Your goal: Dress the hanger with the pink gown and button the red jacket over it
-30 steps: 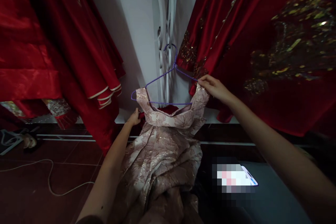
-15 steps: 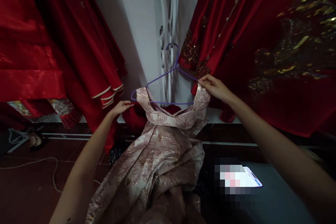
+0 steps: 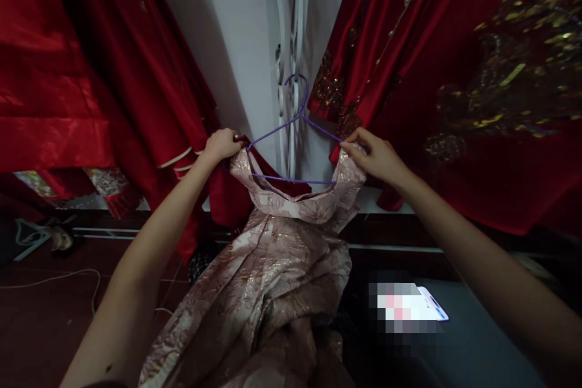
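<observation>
A pale pink brocade dress with gold shimmer hangs from a thin purple hanger, its wide straps over the two ends. My left hand is closed at the hanger's left end, gripping a dark red cloth strap that slants down behind the pink neckline. A small shiny bead shows by those fingertips. At the other end, my right hand pinches the right shoulder strap against the hanger. The hanger's hook sits on a white metal frame.
Red garments hang on the left and a sequined red one on the right. A lit phone, partly blurred out, lies on a grey surface at lower right. A pale cable crosses the tiled floor.
My left hand has risen and moved right to the hanger's left end, drawing the dark red strap up with it. My right hand keeps its pinch almost in place.
</observation>
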